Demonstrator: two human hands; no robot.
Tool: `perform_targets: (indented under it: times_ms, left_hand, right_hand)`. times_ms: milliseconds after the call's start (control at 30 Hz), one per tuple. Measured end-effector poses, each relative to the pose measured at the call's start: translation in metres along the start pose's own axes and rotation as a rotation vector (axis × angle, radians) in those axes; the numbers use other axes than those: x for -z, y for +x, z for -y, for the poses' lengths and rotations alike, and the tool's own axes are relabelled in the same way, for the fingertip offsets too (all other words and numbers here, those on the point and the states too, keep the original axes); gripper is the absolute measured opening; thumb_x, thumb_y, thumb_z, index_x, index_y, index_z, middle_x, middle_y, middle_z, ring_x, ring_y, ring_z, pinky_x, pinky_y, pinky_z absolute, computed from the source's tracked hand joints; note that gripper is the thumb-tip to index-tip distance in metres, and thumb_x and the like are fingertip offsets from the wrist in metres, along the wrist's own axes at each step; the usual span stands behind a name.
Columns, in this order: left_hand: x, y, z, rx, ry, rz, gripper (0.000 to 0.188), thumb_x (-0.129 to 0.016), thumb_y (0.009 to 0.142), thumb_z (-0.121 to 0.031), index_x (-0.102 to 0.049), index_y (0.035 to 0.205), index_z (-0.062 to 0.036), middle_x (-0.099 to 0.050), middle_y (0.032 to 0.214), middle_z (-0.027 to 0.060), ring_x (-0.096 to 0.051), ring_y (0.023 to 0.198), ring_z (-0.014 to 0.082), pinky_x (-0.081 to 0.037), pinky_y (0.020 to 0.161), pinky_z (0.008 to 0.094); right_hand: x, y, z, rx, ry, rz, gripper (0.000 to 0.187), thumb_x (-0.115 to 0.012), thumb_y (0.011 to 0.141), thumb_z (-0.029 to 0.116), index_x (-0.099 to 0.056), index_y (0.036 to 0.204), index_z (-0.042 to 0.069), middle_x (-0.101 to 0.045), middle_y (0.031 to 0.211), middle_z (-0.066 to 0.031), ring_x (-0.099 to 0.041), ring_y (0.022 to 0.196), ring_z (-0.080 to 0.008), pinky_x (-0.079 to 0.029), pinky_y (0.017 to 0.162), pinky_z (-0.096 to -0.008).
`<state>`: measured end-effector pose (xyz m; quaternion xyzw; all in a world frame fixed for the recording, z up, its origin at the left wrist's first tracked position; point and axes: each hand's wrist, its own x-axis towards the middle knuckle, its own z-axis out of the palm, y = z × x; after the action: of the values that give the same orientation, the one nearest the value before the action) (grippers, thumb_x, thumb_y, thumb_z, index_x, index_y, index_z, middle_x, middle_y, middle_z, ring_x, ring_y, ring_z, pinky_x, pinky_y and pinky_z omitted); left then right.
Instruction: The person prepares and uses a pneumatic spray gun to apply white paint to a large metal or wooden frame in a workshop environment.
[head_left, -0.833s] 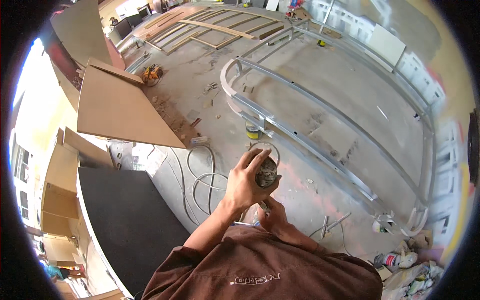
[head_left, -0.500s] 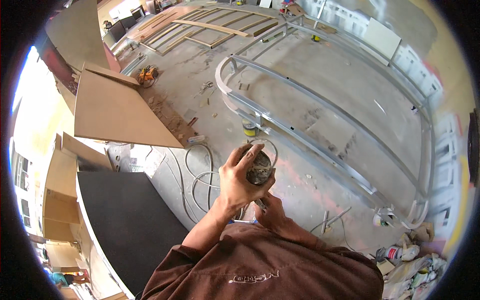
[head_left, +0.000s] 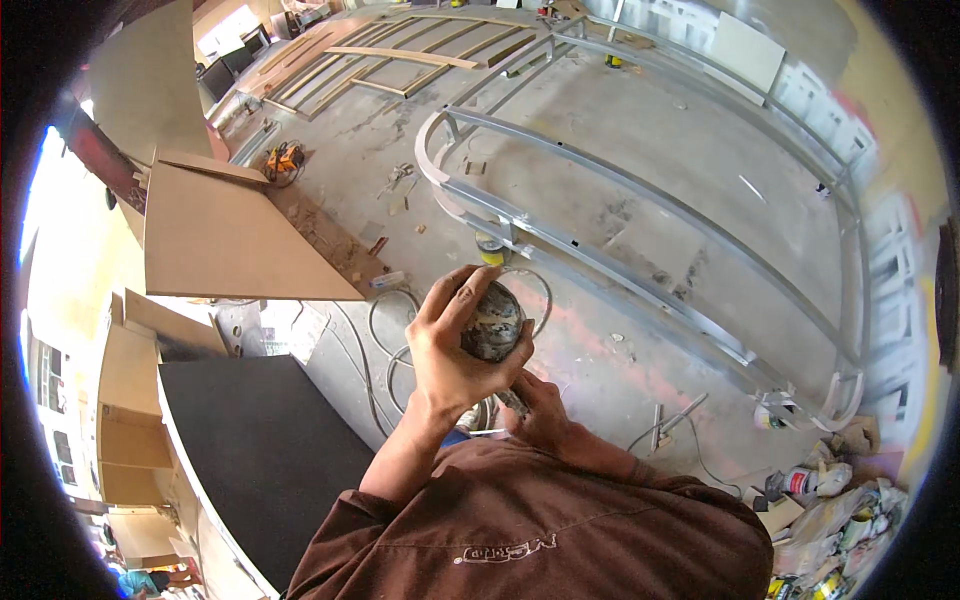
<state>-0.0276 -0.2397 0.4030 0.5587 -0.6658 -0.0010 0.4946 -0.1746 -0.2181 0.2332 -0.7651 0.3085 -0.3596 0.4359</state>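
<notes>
My left hand [head_left: 450,345] is wrapped around a round, grimy grey can [head_left: 493,322], holding it up in front of my chest. My right hand [head_left: 540,410] sits just below it, fingers curled around a thin tool whose tip meets the can's underside; what the tool is stays hidden. Both forearms come out of brown sleeves at the lower edge.
A curved metal stud frame [head_left: 560,235] lies on the dusty concrete floor ahead, white cables [head_left: 385,330] coil below my hands, and a small can [head_left: 490,250] stands by the frame. Large board sheets [head_left: 225,240] and a black panel [head_left: 255,445] lie left. Tubes and rubbish [head_left: 820,490] pile at right.
My hands and the can stay together in the same grip. The view has shifted slightly, so the floor frame sits a little differently.
</notes>
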Motion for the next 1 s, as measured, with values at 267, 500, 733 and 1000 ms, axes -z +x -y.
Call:
perform_targets:
  times_ms: [267, 500, 733, 1000]
  left_hand:
    - [0.006, 0.002, -0.020, 0.131, 0.037, 0.338, 0.100, -0.087, 0.066, -0.033, -0.037, 0.148, -0.0064, -0.045, 0.143, 0.0241, -0.055, 0.123, 0.0409, -0.049, 0.098, 0.0472]
    - [-0.010, -0.028, 0.061, 0.639, -0.567, 0.081, 0.050, -0.056, 0.099, -0.034, -0.050, 0.136, -0.0007, -0.056, 0.132, 0.0157, -0.054, 0.121, 0.0259, -0.041, 0.103, 0.0390]
    - [-0.048, -0.062, 0.072, 1.008, -0.788, 0.347, 0.046, -0.060, 0.098, -0.036, -0.066, 0.108, 0.0081, -0.068, 0.090, 0.0092, -0.064, 0.076, 0.0141, -0.052, 0.071, 0.0293]
    - [-0.068, -0.076, 0.073, 1.115, -1.314, 0.193, 0.028, -0.055, 0.101, -0.020, -0.069, 0.100, 0.0051, -0.070, 0.095, 0.0099, -0.066, 0.084, 0.0170, -0.054, 0.078, 0.0327]
  right_hand:
    - [-0.002, -0.009, -0.014, -0.073, 0.208, -0.106, 0.037, -0.066, 0.083, 0.007, -0.058, 0.120, 0.004, -0.066, 0.104, -0.0217, -0.068, 0.092, -0.0395, -0.055, 0.075, -0.0428]
    - [0.019, 0.004, -0.002, -0.042, 0.108, -0.345, 0.028, -0.065, 0.090, 0.008, -0.064, 0.116, -0.002, -0.069, 0.094, -0.0163, -0.070, 0.084, -0.0212, -0.054, 0.074, -0.0316]
    - [0.020, -0.001, -0.005, 0.119, 0.102, -0.436, 0.026, -0.064, 0.090, 0.008, -0.063, 0.113, -0.004, -0.069, 0.094, -0.0172, -0.070, 0.078, -0.0261, -0.055, 0.069, -0.0352]
    - [0.021, -0.011, 0.001, 0.060, 0.068, -0.376, 0.025, -0.065, 0.087, 0.006, -0.062, 0.111, 0.000, -0.066, 0.092, -0.0175, -0.068, 0.074, -0.0333, -0.053, 0.063, -0.0377]
